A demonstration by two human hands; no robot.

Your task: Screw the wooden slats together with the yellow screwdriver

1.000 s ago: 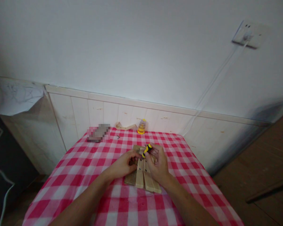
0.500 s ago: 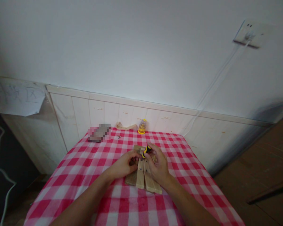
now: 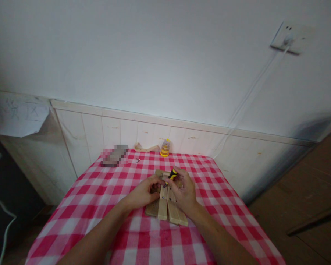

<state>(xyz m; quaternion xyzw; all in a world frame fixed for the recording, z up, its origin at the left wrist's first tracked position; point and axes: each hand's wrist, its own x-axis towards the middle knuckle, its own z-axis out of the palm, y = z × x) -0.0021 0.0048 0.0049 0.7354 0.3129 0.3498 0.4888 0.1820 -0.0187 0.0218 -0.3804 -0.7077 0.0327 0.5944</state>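
Slats (image 3: 162,210) on board (image 3: 151,210), board on tablecloth (image 3: 138,241). Screwdriver (image 3: 172,175) over slats, in right hand (image 3: 186,191); left hand (image 3: 145,191) opposite. Behind, far edge: jar (image 3: 164,148), strip (image 3: 146,149) to its left, small piece (image 3: 138,160), possibly a bit, before strip.

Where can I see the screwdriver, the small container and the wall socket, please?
Screwdriver (image 3: 172,174): head view, on the black and yellow handle.
Small container (image 3: 164,149): head view, on the middle of its body.
Wall socket (image 3: 298,36): head view, on its front plate.
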